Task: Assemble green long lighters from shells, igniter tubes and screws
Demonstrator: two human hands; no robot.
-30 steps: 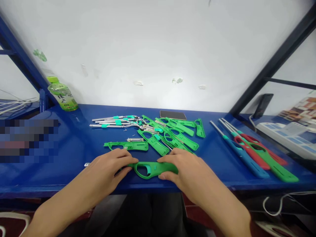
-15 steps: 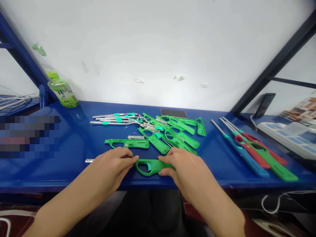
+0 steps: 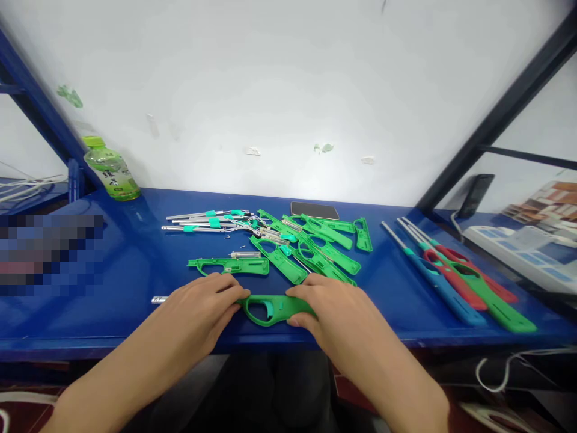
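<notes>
A green gas lighter (image 3: 276, 308) with a teal trigger lies crosswise between my hands, close to the table's front edge. My left hand (image 3: 208, 307) grips it near the front of the handle, and its metal tube tip (image 3: 159, 299) sticks out to the left. Around the rear of the handle my right hand (image 3: 327, 305) is closed, hiding that end. Just beyond my fingers is an opened green handle half (image 3: 246, 266) with a clear-and-metal part (image 3: 246, 255) beside it. Behind and to the right lie several more green handle halves (image 3: 327, 258), overlapping.
Several metal lighter tubes (image 3: 198, 221) with teal collars and wires lie at the back left. A phone (image 3: 314, 210) rests near the wall. Finished-looking lighters, including a blue one (image 3: 444, 285), lie at the right. A green bottle (image 3: 112, 171) stands back left on the blue table (image 3: 135, 255).
The view has shifted slightly. Both hands keep hold of the lighter in nearly the same place, and the parts on the table look unmoved.
</notes>
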